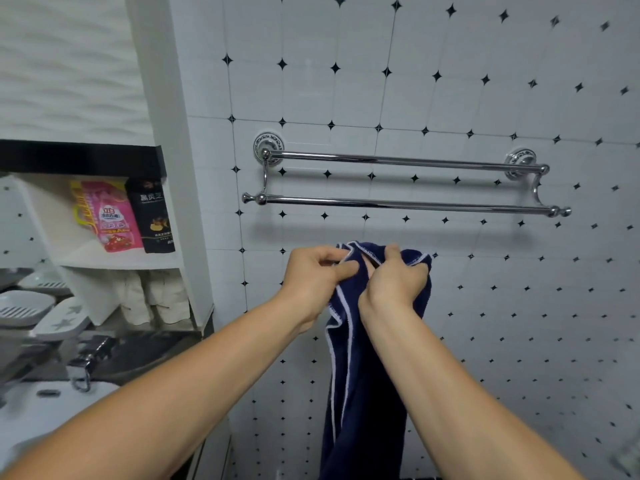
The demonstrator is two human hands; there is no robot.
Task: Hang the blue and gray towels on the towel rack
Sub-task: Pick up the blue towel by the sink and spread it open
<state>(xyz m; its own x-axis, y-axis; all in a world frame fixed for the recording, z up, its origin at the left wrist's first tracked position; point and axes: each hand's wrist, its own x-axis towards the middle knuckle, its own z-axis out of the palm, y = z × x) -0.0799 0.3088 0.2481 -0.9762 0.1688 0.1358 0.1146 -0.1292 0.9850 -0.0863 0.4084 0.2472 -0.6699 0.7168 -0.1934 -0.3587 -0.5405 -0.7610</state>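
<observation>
A dark blue towel (363,393) with a white stitched edge hangs down from both my hands, bunched at the top. My left hand (313,277) pinches its upper edge between thumb and fingers. My right hand (394,284) grips the bunched top just to the right, touching the left hand. Both hands are below the chrome double-bar towel rack (398,202), which is mounted on the tiled wall with nothing on either bar. No gray towel is in view.
A white shelf unit (114,258) at the left holds a pink pouch (116,216) and a black pack (154,216). Below are grey soap dishes (41,310), a chrome tap (86,358) and a white basin edge (52,410).
</observation>
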